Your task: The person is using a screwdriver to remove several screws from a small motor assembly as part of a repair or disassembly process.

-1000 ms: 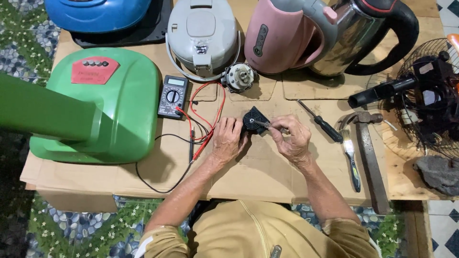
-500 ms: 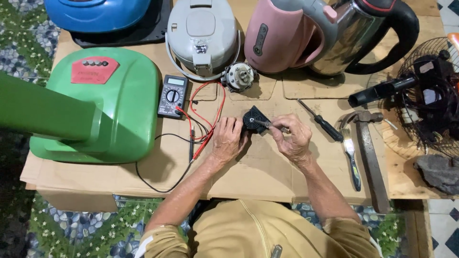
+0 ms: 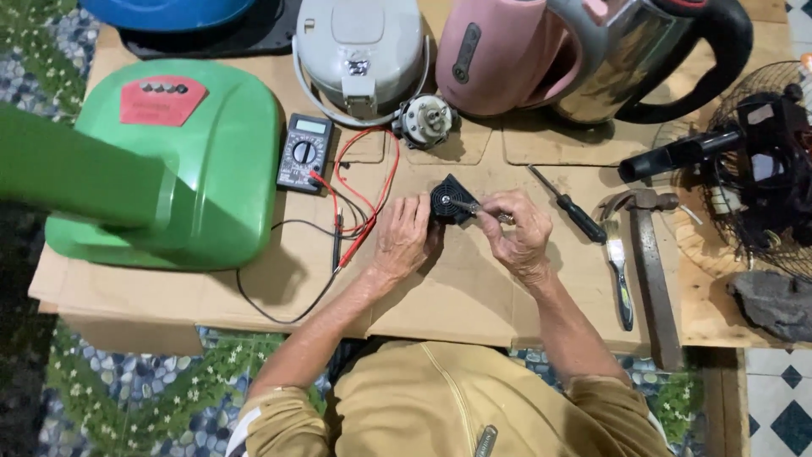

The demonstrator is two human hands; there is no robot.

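— On the cardboard-covered table (image 3: 474, 296), what's biggest?

— At the left, a green appliance housing (image 3: 169, 161) with a red, roughly shield-shaped label (image 3: 162, 100) near its top. Above the hands stand a white cooker (image 3: 359, 42), a pink kettle (image 3: 507, 55) and a steel kettle (image 3: 643, 59).

— And smaller?

— A hammer (image 3: 651, 254) and a screwdriver (image 3: 567, 207) lie to the right; a black multimeter (image 3: 304, 152) sits left, red leads (image 3: 372, 186) curling beside it.

— The hands?

— Mid-table, the left hand (image 3: 404, 237) curls its fingers against a small black round part (image 3: 452, 200). The right hand (image 3: 518, 230) pinches a thin metal tool (image 3: 474, 206) touching that part.
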